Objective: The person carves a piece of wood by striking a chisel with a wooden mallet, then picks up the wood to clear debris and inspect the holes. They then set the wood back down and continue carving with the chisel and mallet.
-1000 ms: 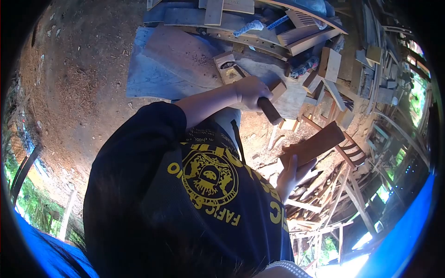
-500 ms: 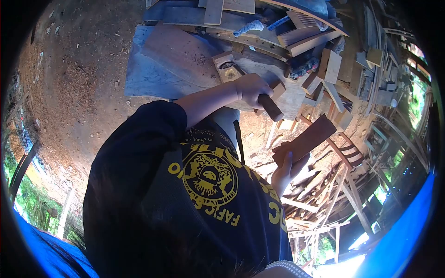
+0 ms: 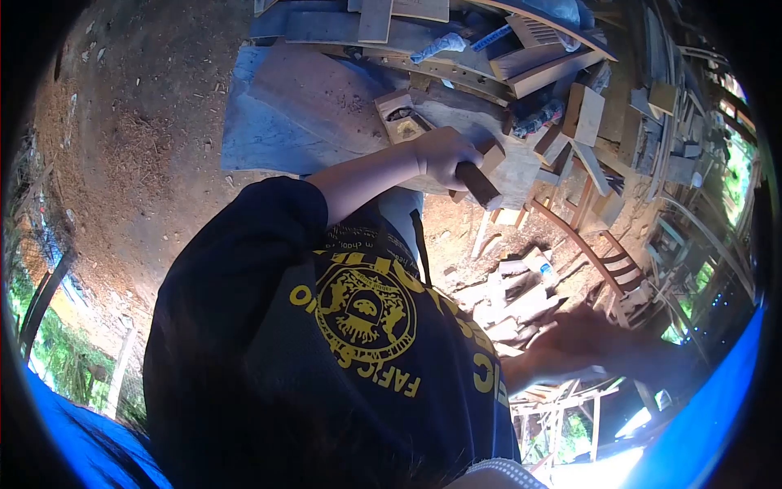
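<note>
My left hand (image 3: 446, 157) is closed on a brown wooden tool (image 3: 479, 186), like a mallet, whose thick rounded end sticks out below the fingers. Just behind them, a wooden block (image 3: 492, 155) shows in part. Under this arm, a small wooden box-like piece (image 3: 401, 118) lies on the grey work surface (image 3: 305, 110). At the lower right my right hand (image 3: 570, 342) is smeared by motion, its fingers unclear. A dark blurred shape (image 3: 664, 359) extends beyond it; whether the hand holds this cannot be told.
Boards (image 3: 375, 20), wrapped tools (image 3: 440, 47) and wood blocks (image 3: 583, 114) crowd the top and upper right. Wood offcuts (image 3: 517, 293) are piled on the ground near a slatted wooden frame (image 3: 623, 269). Blue sheeting (image 3: 717, 391) hangs at the lower right.
My right hand has swung down and to the right from where it held a dark rectangular wooden block, uncovering the offcut pile. My left hand has barely moved and keeps its grip.
</note>
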Action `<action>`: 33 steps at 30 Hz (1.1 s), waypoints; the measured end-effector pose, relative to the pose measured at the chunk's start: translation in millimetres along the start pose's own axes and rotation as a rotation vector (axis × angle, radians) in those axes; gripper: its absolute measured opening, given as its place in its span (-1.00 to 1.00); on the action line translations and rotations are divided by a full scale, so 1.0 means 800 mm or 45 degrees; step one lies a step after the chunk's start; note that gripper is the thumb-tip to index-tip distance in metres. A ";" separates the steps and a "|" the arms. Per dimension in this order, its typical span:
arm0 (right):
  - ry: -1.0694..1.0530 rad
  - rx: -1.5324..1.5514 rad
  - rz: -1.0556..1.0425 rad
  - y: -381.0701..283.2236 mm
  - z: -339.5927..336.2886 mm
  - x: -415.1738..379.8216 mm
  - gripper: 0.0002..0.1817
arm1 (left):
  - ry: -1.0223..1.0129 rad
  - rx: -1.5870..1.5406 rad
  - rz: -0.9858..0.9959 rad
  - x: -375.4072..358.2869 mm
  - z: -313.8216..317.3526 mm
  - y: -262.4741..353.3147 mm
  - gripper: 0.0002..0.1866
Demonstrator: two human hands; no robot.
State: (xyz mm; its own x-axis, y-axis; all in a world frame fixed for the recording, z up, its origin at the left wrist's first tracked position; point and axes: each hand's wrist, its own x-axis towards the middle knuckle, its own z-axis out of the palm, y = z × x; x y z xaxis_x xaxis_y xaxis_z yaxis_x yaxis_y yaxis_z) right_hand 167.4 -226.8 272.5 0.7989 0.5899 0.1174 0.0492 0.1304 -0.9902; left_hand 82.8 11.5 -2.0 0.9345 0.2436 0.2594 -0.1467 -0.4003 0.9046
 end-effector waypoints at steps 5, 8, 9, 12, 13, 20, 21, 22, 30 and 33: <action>-0.082 -0.080 0.015 0.098 0.040 -0.033 -0.42 | 0.068 -0.089 0.024 0.004 -0.002 -0.011 -0.72; 0.088 -1.316 0.128 0.210 0.088 -0.066 -0.38 | 0.106 -0.136 0.068 0.005 -0.002 -0.009 -0.73; 0.056 -1.233 0.118 0.206 0.088 -0.063 -0.41 | 0.129 -0.132 0.101 0.006 -0.003 -0.010 -0.74; -0.117 -1.225 0.245 0.170 0.089 -0.035 -0.45 | 0.058 -0.069 -0.008 0.010 0.000 -0.010 -0.75; -0.131 -1.186 0.291 0.150 0.093 -0.026 -0.48 | 0.094 -0.075 0.037 0.012 0.000 -0.008 -0.75; 0.543 -0.330 -0.242 0.011 0.062 0.008 -0.57 | -0.035 -0.009 0.065 -0.002 0.024 -0.015 -0.71; 0.549 -0.334 -0.247 0.024 0.074 -0.005 -0.57 | -0.039 -0.012 0.072 0.000 0.022 -0.011 -0.71; 0.493 -0.507 -0.137 0.054 0.084 -0.020 -0.58 | -0.036 0.004 0.071 0.001 0.019 -0.007 -0.74; -0.014 -1.184 0.878 0.122 0.068 -0.052 -0.40 | -0.113 0.124 0.187 -0.004 0.038 -0.007 -0.78; 0.385 -0.586 0.473 0.093 0.037 -0.055 -0.58 | -0.036 0.114 0.202 -0.005 0.032 -0.009 -0.78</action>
State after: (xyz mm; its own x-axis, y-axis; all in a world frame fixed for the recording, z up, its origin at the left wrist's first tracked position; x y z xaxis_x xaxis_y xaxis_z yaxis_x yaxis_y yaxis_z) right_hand 118.4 -219.1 196.3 0.9417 0.2719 -0.1980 -0.0644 -0.4318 -0.8997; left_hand 88.7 -9.6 -18.1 0.9108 0.1467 0.3859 -0.2650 -0.5090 0.8190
